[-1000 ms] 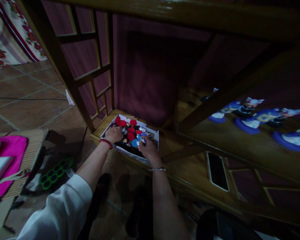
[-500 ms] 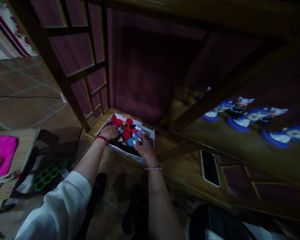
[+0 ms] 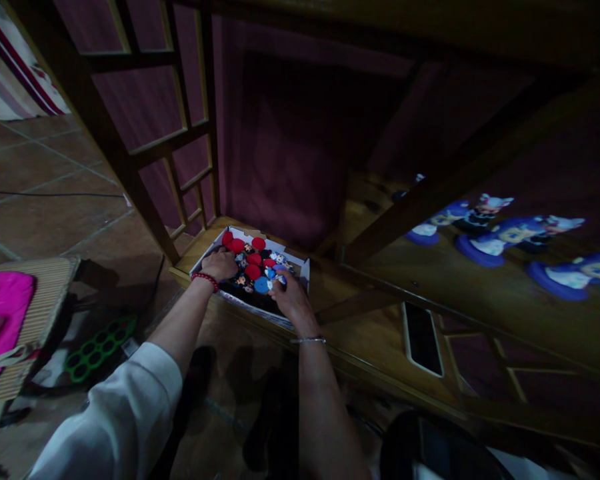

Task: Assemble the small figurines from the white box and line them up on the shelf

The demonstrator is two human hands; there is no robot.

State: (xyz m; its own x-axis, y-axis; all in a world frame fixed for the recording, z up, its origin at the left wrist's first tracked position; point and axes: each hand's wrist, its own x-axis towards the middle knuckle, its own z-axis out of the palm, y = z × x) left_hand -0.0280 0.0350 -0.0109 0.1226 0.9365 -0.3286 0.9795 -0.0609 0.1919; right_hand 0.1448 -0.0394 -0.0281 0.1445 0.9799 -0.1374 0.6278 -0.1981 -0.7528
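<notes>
A white cardboard box (image 3: 305, 272) sits on the wooden shelf, filled with several small figurines (image 3: 243, 281) and red round bases (image 3: 253, 271). Inside its left end, my left hand (image 3: 220, 265), with a red bead bracelet, has its fingers curled down; whatever they grip is hidden. At the right end, my right hand (image 3: 291, 295), with a silver bangle, has thumb and fingers closed around a small blue-and-white figurine (image 3: 271, 280). A blue disc (image 3: 261, 285) lies just left of those fingertips.
A phone (image 3: 423, 339) lies on the shelf to the right. Blue-haired figurines (image 3: 505, 239) stand on a raised shelf behind a slanting wooden post. Latticework (image 3: 180, 140) rises at the left. A green holed tray (image 3: 100, 348) and a bamboo-topped stand (image 3: 45, 293) are lower left.
The view has shifted very slightly. Both hands stay in the box in nearly the same places, and the figurines look unmoved.
</notes>
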